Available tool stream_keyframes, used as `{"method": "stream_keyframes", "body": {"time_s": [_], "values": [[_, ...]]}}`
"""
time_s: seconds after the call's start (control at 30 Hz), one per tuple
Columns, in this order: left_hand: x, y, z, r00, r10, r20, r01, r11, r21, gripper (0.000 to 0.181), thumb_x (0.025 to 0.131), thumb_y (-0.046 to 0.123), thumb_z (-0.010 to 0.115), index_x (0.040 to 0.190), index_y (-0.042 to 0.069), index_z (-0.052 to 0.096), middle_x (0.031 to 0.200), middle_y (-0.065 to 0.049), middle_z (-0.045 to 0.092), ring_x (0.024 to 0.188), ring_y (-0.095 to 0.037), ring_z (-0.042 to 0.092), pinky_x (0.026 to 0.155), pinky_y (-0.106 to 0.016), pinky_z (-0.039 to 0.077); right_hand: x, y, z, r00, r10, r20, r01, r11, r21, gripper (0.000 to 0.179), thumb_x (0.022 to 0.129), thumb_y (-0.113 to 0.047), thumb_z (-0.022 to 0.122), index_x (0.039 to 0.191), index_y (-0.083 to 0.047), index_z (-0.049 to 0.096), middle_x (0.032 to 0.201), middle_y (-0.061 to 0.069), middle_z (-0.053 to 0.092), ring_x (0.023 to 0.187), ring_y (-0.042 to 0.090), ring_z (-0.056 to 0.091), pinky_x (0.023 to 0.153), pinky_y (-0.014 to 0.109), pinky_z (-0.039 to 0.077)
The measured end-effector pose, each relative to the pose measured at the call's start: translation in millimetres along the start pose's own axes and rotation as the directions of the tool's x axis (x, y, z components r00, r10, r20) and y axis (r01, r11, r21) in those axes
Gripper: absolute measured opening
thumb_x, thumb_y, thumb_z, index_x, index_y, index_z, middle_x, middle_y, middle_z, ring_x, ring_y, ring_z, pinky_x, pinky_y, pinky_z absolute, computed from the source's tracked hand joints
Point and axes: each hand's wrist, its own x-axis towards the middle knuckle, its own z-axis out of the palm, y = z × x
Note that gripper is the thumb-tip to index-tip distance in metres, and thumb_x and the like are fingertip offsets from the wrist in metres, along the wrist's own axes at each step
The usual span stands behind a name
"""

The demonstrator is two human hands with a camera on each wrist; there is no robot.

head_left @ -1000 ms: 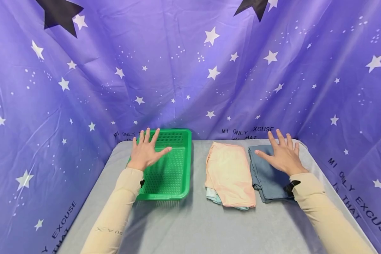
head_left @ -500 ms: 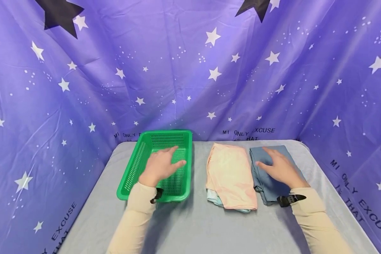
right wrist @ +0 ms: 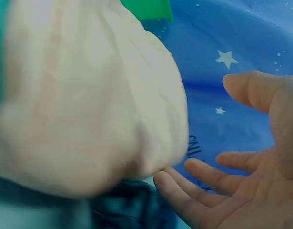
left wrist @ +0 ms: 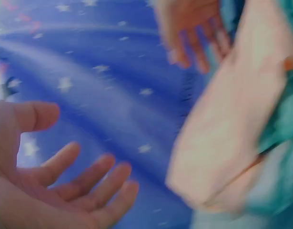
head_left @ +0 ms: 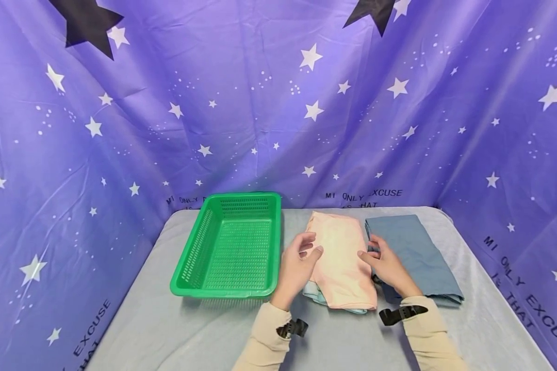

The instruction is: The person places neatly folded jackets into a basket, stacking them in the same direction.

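Observation:
A folded peach garment (head_left: 339,257) lies on the table, over a light teal cloth (head_left: 314,293) that peeks out at its near edge. My left hand (head_left: 294,265) is at the garment's left side, thumb overlapping the peach fabric in the head view. On the opposite side, my right hand (head_left: 392,269) hovers near the right edge, fingers pointing inward. Both hands have spread, loosely bent fingers and hold nothing. The left wrist view shows the left hand (left wrist: 75,186) apart from the peach fabric (left wrist: 227,129). In the right wrist view, fingertips (right wrist: 166,183) reach the peach fold's lower edge.
A green plastic basket (head_left: 241,252) with perforated walls stands left of the garments, with nothing in it. A folded blue-grey garment (head_left: 413,252) lies to the right. Purple star-printed curtains (head_left: 260,103) surround the grey-covered table (head_left: 334,340) at the back and sides.
Both hands have come down and inward: the left from over the basket to the peach garment's left side, the right from over the blue-grey garment to its right side. The garments stay in place.

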Motion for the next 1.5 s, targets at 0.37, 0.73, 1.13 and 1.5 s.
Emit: {"method": "stream_keyframes", "body": {"time_s": [0.37,0.73,1.13,1.5], "values": [[5.3,-56.0,39.1,0.983,-0.180,-0.042,0.185,0.956,0.229,0.057,0.093,0.022,0.070,0.145,0.004,0.053,0.148,-0.019,0.053,0.135,-0.044,0.052,0.110,-0.059,0.044,-1.2,6.8,19.6,0.992,0.128,0.012,-0.128,0.990,0.055,0.090,0.105,-0.034,0.057,0.162,0.003,-0.002,0.164,0.033,0.020,0.147,0.050,0.034,0.120,0.059,0.033],[10.6,-66.6,48.9,0.952,-0.307,0.013,0.297,0.931,0.211,0.082,0.090,0.030,0.068,0.159,0.005,0.032,0.154,-0.026,0.047,0.140,-0.047,0.047,0.112,-0.060,0.043,5.9,9.8,23.6,0.979,0.202,-0.010,-0.199,0.973,0.119,0.088,0.105,-0.036,0.054,0.163,0.001,0.000,0.158,0.035,0.032,0.144,0.047,0.038,0.117,0.059,0.035],[21.1,-75.7,51.3,0.934,-0.358,0.002,0.352,0.920,0.172,0.084,0.092,0.029,0.069,0.161,0.006,0.028,0.144,-0.028,0.056,0.130,-0.042,0.058,0.107,-0.054,0.049,14.9,13.5,40.1,0.975,0.222,-0.027,-0.207,0.940,0.272,0.086,0.103,-0.029,0.058,0.163,0.001,0.004,0.164,0.031,0.022,0.144,0.042,0.035,0.122,0.056,0.028],[26.3,-87.6,51.3,0.939,-0.343,0.002,0.341,0.934,0.105,0.063,0.102,0.031,0.061,0.156,0.006,0.041,0.148,-0.023,0.055,0.136,-0.038,0.055,0.112,-0.051,0.047,18.1,22.3,55.6,0.968,0.244,-0.062,-0.208,0.914,0.348,0.075,0.105,-0.030,0.055,0.162,0.000,0.014,0.148,0.027,0.041,0.126,0.037,0.049,0.100,0.041,0.041]]}}
